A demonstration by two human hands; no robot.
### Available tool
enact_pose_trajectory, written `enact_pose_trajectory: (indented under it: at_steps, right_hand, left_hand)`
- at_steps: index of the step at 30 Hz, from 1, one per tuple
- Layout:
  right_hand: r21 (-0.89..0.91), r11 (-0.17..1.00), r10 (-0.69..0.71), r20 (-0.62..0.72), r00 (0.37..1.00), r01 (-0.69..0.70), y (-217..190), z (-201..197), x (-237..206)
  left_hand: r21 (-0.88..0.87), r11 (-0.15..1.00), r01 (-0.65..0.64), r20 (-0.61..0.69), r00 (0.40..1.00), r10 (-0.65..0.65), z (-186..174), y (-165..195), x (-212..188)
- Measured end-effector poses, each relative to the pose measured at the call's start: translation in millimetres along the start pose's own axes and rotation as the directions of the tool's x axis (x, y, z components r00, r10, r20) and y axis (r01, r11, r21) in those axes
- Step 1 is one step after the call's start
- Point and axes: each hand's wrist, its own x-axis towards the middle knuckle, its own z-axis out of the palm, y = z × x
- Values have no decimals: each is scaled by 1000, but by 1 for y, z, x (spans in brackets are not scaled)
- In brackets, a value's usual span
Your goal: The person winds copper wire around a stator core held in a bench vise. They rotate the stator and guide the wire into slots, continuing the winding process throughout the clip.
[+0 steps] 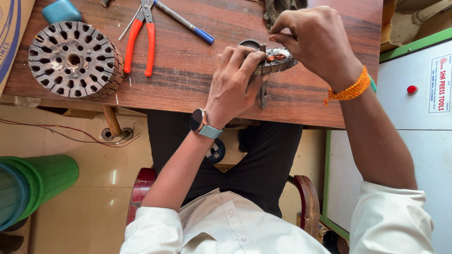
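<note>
My left hand [234,82] lies over a slotted metal stator ring [278,62] on the wooden table [188,70], fingers pressing its rim. A watch sits on that wrist. My right hand [314,40] hovers over the ring's far side, fingertips pinched near the copper winding [276,57] in its slots. An orange bead bracelet circles the right wrist. Most of the ring is hidden under both hands.
A second round slotted metal core [74,59] rests at the table's left. Orange-handled pliers [140,37] and a blue pen [184,21] lie at the back. A green bin [33,186] stands on the floor left; a white cabinet [414,122] is at right.
</note>
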Motion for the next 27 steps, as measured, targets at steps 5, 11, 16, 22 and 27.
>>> enact_pose_trajectory:
  at_steps: [5, 11, 16, 22, 27]
  right_hand:
    - [-22, 1000, 17, 32, 999, -16, 5, 8, 7]
    - [-78, 997, -27, -71, 997, 21, 11, 8, 5]
    - [22, 999, 42, -142, 989, -39, 0, 13, 4]
    - [246, 951, 184, 30, 982, -186, -42, -17, -11]
    - [267, 904, 336, 40, 941, -334, -78, -29, -25]
  left_hand:
    - [-237, 907, 347, 157, 935, -317, -4, -9, 20]
    - [-242, 922, 301, 209, 944, -254, 11, -49, 57]
    - [-640, 426, 639, 574, 767, -287, 33, -63, 57]
    - [-714, 495, 495, 539, 840, -63, 25, -80, 55]
    - [-755, 540, 372, 481, 874, 71, 17, -82, 58]
